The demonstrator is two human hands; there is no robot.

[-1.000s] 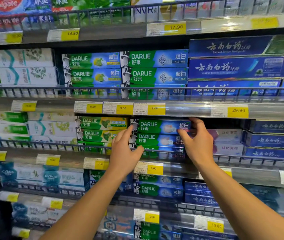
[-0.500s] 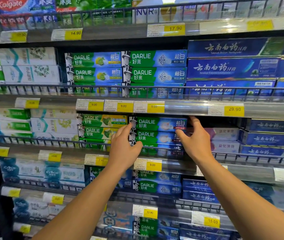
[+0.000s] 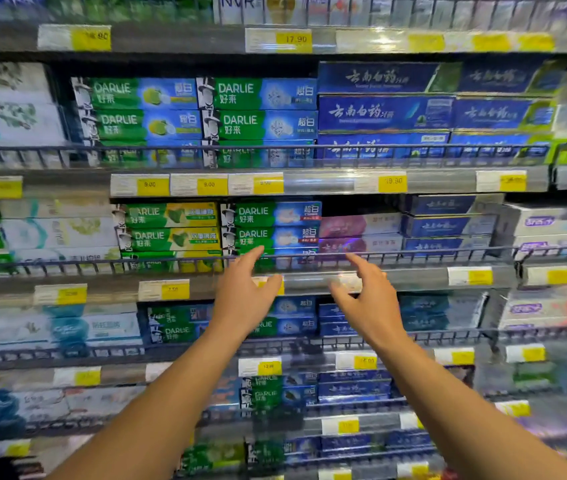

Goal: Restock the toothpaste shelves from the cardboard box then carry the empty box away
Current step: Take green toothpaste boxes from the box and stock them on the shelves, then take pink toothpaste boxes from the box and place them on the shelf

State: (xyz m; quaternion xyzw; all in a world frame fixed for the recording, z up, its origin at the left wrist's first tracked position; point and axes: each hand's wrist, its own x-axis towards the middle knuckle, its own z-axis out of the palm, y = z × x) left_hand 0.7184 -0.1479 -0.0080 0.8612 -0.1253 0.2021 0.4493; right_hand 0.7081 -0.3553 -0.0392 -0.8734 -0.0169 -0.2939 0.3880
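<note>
A stack of green-and-blue Darlie toothpaste boxes (image 3: 271,226) sits on the middle shelf behind its wire rail (image 3: 413,254). My left hand (image 3: 245,296) is in front of the shelf edge just below that stack, fingers spread, holding nothing. My right hand (image 3: 366,299) hovers to the right of it at the same height, also spread and empty. Neither hand touches the boxes. The cardboard box is not in view.
Green-and-yellow Darlie boxes (image 3: 171,226) stand left of the stack, pink-purple boxes (image 3: 358,233) and dark blue boxes (image 3: 448,225) to its right. More shelves of toothpaste run above and below, each with yellow price tags (image 3: 209,184). The picture is blurred at the edges.
Both hands have let go of the Darlie stack and drawn back and down from the middle shelf. The view has shifted a little.
</note>
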